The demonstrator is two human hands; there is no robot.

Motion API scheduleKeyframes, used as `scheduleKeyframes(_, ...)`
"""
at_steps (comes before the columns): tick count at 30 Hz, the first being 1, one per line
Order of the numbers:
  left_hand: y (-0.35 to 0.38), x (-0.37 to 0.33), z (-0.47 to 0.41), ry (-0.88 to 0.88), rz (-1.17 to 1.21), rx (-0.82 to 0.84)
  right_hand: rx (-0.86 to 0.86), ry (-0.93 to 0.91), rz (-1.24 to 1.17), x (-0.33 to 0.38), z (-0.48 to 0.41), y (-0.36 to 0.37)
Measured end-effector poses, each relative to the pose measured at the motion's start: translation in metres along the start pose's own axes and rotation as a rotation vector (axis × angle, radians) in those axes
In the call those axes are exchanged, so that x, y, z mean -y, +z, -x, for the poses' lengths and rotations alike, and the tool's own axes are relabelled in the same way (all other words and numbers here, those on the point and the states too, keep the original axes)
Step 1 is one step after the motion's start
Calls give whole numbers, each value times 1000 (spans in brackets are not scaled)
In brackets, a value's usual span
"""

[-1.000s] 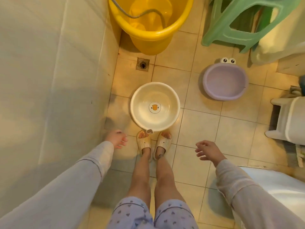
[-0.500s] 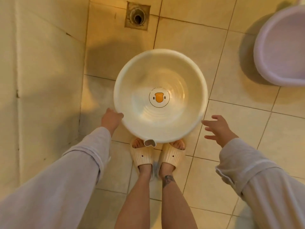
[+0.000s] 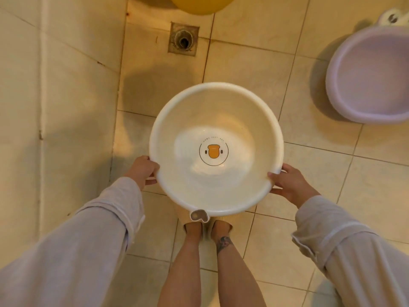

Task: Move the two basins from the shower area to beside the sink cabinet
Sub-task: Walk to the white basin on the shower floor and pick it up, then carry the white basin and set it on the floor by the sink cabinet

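Note:
A round white basin [image 3: 168, 120] with an orange duck face printed in its bottom fills the middle of the view, above my feet. My left hand [image 3: 142, 168] grips its rim at the lower left. My right hand [image 3: 287, 185] grips the rim at the lower right. A small grey hanging tab sticks out of the rim nearest me. The second basin [image 3: 374, 78], lilac with cartoon eyes on its far rim, sits on the tiled floor at the upper right, apart from both hands.
A tiled wall [image 3: 55, 107] runs down the left side. A floor drain [image 3: 183, 39] lies in the tiles beyond the white basin. The bottom of a yellow bucket [image 3: 199, 4] shows at the top edge.
Both hands have closed on the white basin's rim, the right hand having moved in from open beside it. The basin now covers my slippers.

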State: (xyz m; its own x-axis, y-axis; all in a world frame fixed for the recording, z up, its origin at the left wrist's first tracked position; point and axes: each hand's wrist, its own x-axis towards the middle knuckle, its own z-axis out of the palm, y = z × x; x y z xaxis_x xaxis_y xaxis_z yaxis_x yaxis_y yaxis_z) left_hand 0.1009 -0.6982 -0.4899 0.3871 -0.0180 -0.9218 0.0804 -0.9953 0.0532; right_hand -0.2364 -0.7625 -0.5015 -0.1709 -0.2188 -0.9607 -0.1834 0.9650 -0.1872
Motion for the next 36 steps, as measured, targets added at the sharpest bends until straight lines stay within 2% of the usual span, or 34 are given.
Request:
scheduleKeyframes(8,-59,15,189,-13,72,20,17,-14,-60,10,193,-65)
scheduleKeyframes(14,-114,12,343,100,139,80,19,-96,-101,16,355,-109)
scheduleKeyframes(18,-140,17,412,172,216,87,31,-186,-189,2,419,-124)
scheduleKeyframes(25,-161,29,458,325,274,183,67,-307,-336,-20,470,-139)
scheduleKeyframes(30,-156,4,470,424,253,178,102,-333,-481,-21,478,-141)
scheduleKeyframes(36,-137,-31,488,494,140,227,41,-356,-687,-36,499,-152)
